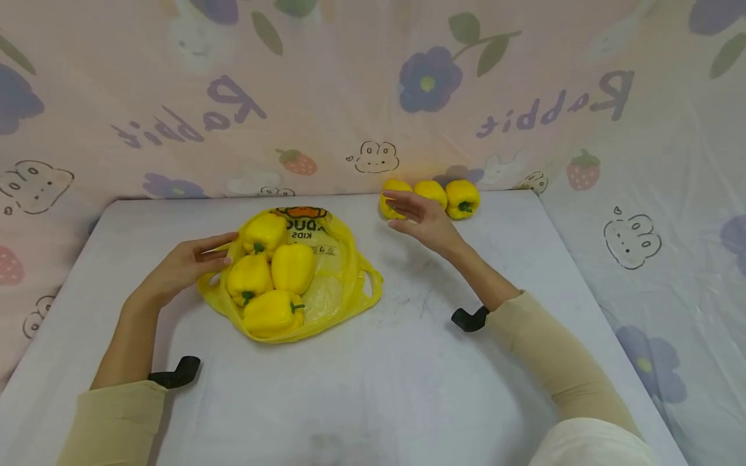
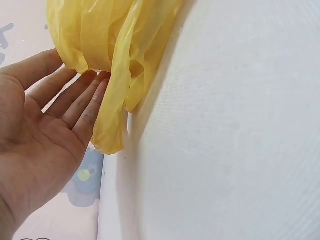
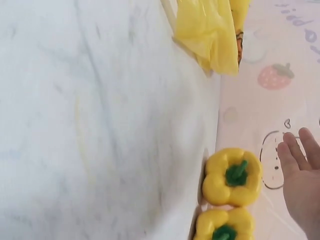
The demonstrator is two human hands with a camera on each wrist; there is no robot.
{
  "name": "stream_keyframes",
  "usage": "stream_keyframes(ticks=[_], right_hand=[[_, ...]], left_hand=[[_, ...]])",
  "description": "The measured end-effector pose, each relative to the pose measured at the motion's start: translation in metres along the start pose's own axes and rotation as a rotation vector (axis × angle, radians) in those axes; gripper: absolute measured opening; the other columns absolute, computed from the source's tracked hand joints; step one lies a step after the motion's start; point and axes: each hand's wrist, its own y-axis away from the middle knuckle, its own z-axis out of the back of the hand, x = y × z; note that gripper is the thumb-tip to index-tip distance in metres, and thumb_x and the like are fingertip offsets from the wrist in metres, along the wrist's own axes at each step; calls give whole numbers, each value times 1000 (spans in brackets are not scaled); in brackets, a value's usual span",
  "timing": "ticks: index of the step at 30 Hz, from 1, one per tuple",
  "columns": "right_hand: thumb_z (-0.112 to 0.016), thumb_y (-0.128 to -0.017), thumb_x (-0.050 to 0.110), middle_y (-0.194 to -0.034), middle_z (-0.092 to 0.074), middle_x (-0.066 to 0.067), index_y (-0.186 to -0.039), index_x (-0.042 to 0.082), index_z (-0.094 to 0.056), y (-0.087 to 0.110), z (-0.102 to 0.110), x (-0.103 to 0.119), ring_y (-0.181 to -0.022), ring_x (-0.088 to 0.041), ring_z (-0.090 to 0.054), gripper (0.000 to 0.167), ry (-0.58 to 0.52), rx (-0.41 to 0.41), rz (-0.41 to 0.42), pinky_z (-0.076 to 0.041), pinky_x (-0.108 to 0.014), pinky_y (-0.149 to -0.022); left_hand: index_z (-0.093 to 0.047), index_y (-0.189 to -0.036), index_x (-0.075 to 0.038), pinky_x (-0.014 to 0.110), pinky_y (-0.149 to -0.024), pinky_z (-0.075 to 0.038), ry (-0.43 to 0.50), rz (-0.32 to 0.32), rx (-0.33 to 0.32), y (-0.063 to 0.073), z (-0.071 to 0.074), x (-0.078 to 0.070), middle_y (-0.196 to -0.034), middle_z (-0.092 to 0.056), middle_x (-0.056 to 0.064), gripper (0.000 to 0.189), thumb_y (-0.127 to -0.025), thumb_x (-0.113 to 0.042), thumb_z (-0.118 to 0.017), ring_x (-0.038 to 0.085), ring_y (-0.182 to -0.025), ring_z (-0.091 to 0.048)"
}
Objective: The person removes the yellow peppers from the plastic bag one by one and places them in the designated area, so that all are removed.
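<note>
A yellow plastic bag (image 1: 326, 294) lies open on the table with several yellow bell peppers (image 1: 293, 268) inside. My left hand (image 1: 189, 262) is at the bag's left rim. In the left wrist view, the extended fingers of that hand (image 2: 45, 115) touch the bag's side beside a hanging handle (image 2: 112, 117). My right hand (image 1: 428, 223) is raised near three more yellow bell peppers (image 1: 463, 199) in a row at the back. It holds nothing, and its fingers look relaxed in the right wrist view, beside a pepper with a green stem (image 3: 232, 176).
The white table (image 1: 373, 395) backs onto a patterned curtain (image 1: 326, 97) with rabbits and flowers. Black wrist mounts (image 1: 469, 319) stick out by both sleeves. The bag's right handle loop (image 1: 373, 281) spreads on the table.
</note>
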Motion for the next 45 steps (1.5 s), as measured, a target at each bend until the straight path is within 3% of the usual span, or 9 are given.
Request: stream_keyframes(ticks=[9,17,21,25,29,35,38,42,45], right_hand=[[-69,-92,0,-145,-51,-18,-141,0,-52,-1,-27,6,-132,-29,-50,53,3,89,102,-39,-40,-111],[-69,-92,0,-146,-52,-13,-142,1,-51,-5,-52,7,-133,-25,-50,53,7,134,50,-38,-36,-112],[-67,-92,-3,-146,-50,-18,-143,-3,-49,-8,-67,5,-134,-31,-48,54,-4,167,15,-37,-40,-113],[-66,-91,-6,-147,-47,-22,-142,-6,-46,-7,-80,3,-135,-36,-46,55,-30,197,3,-35,-44,-114],[-69,-92,1,-146,-50,-17,-143,-1,-49,-7,-92,-2,-133,-30,-48,55,-24,219,6,-38,-39,-112],[-72,-92,10,-144,-52,-16,-143,5,-51,-7,-109,-6,-131,-25,-51,56,-5,250,-2,-39,-34,-111],[-73,-92,11,-144,-52,-12,-144,7,-50,-7,-116,-7,-131,-25,-50,57,4,258,-10,-39,-34,-111],[-73,-91,11,-147,-50,-9,-145,6,-48,-8,-124,-7,-134,-27,-47,59,20,284,-22,-38,-34,-112],[-73,-91,14,-150,-47,-6,-149,8,-45,-9,-129,-8,-136,-25,-46,64,61,312,-47,-37,-33,-113]], left_hand=[[-38,-154,-10,8,-90,-41,18,1,8,-1,0,-2,-157,-36,13,62,-100,-31,-62,36,-141,-36],[-41,-152,-9,7,-91,-41,23,-27,-6,-1,0,0,-155,-40,14,60,-100,-30,-62,25,-134,-44],[-42,-152,-11,7,-91,-40,24,-7,-12,-2,-1,1,-154,-42,11,61,-99,-33,-63,19,-134,-45],[-41,-152,-12,6,-91,-39,16,3,-9,-2,-1,0,-154,-42,9,62,-99,-35,-63,25,-137,-43],[-41,-153,-11,7,-91,-39,4,-7,2,-1,0,0,-155,-41,12,62,-99,-35,-62,29,-138,-41],[-44,-151,-13,7,-91,-40,8,9,-15,-1,-1,-1,-153,-44,9,59,-99,-33,-63,23,-135,-44],[-44,-151,-13,16,-98,-42,-2,29,-13,-1,-1,0,-153,-44,8,59,-99,-34,-63,25,-135,-44],[-40,-152,-10,45,-111,-37,-15,35,9,-1,0,0,-155,-40,13,62,-100,-35,-61,34,-139,-39],[-40,-153,-10,40,-111,-37,-17,38,11,-2,-1,0,-155,-40,13,62,-100,-35,-61,34,-140,-38]])
